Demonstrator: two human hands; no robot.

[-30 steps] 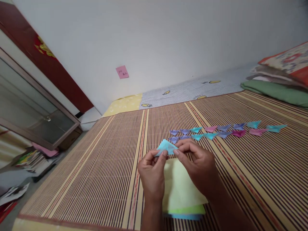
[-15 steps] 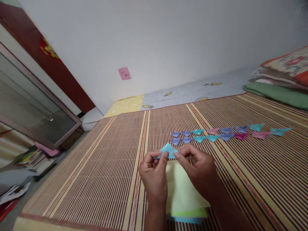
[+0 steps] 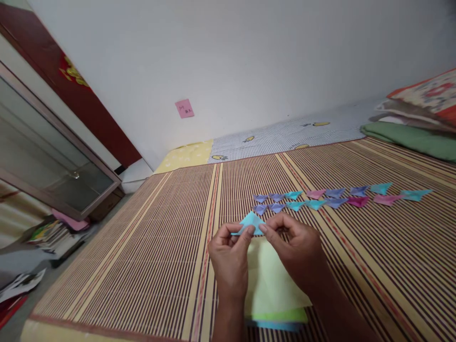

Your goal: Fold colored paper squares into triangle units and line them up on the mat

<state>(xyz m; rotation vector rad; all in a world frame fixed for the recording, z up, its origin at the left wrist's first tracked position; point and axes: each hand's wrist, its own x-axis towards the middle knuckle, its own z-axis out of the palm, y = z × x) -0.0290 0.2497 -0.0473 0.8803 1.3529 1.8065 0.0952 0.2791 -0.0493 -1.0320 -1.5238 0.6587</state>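
Note:
A light-blue folded paper point(image 3: 252, 222), triangular with its peak pointing away from me, is pinched between both hands. My left hand point(image 3: 231, 251) grips its left part between thumb and fingers. At the right corner, my right hand point(image 3: 297, 244) pinches it the same way, the two thumbs close together. Beneath the hands lies a stack of square sheets, pale yellow on top point(image 3: 276, 280), with green point(image 3: 285, 316) and blue edges showing under it. Beyond them, two rows of small folded paper pieces point(image 3: 315, 204) in blue, purple and pink run to the right.
The striped mat point(image 3: 142, 237) spreads under everything. Folded green cloth point(image 3: 409, 140) and a patterned cushion point(image 3: 436, 95) sit at the far right. A pink note point(image 3: 184, 109) is on the wall; a glass-panelled door point(image 3: 46, 147) stands at left.
Both hands and the blue paper have shifted slightly to the right in view. The left thumb sits nearer the right thumb on the paper.

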